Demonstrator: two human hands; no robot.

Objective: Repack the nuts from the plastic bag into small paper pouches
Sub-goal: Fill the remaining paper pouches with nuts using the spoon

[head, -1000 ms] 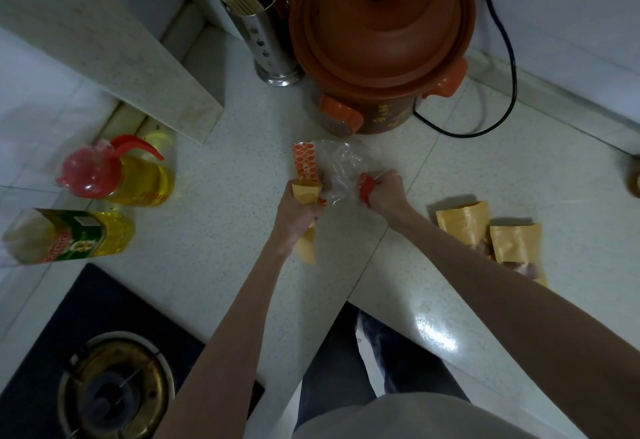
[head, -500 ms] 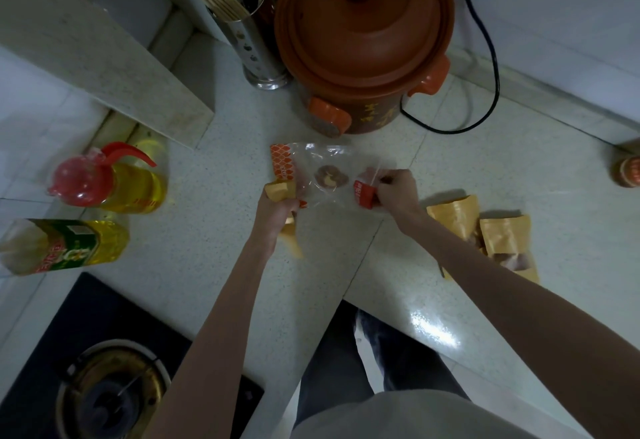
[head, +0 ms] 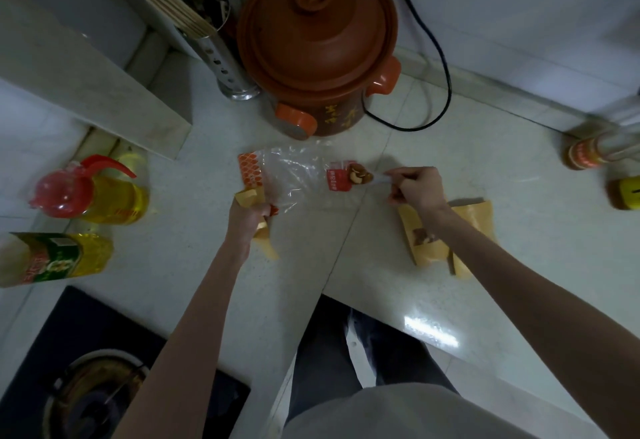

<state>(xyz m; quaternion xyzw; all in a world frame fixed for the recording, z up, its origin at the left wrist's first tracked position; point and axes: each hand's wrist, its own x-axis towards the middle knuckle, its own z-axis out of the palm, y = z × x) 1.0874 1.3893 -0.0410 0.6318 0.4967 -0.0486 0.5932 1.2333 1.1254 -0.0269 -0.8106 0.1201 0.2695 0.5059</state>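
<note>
1. Right hand point(head: 414, 187) is up over the countertop point(head: 450, 147), fingers curled and pinched on the pale handle of a small spoon point(head: 375, 177). The bowl points left and carries a heap of brown nuts point(head: 358, 173).
2. That load sits right at the red-labelled mouth edge of the clear plastic bag point(head: 294, 179), touching or just above it; I can't tell which.
3. Left hand point(head: 247, 215) is clamped on two things at once: the near-left corner of the bag and a small paper pouch point(head: 265, 244), whose top pokes out past the knuckles while its body hangs toward the near side.
4. Here is the relation that matters: the pouch lies to the left and nearer than the spoon, with the whole width of the bag between them. The spoon's long axis runs left-right, so my read is a sweep leftward, then a tip into the pouch mouth.
5. The left hand is on the pouch already; the right does the travelling. Whether the pouch mouth is held open, I can't tell.
6. Materials: the bag is thin, crinkly and glossy, lying slack and nearly flat, with an orange patterned strip on its left end. The pouches are matte tan paper, flat and creased.
7. More paper pouches point(head: 460, 230) lie on the right, partly under the right forearm; one shows dark contents through a window.
8. Speckled stone counter, smooth and shiny. A heaped spoon could spill on the way.
</note>
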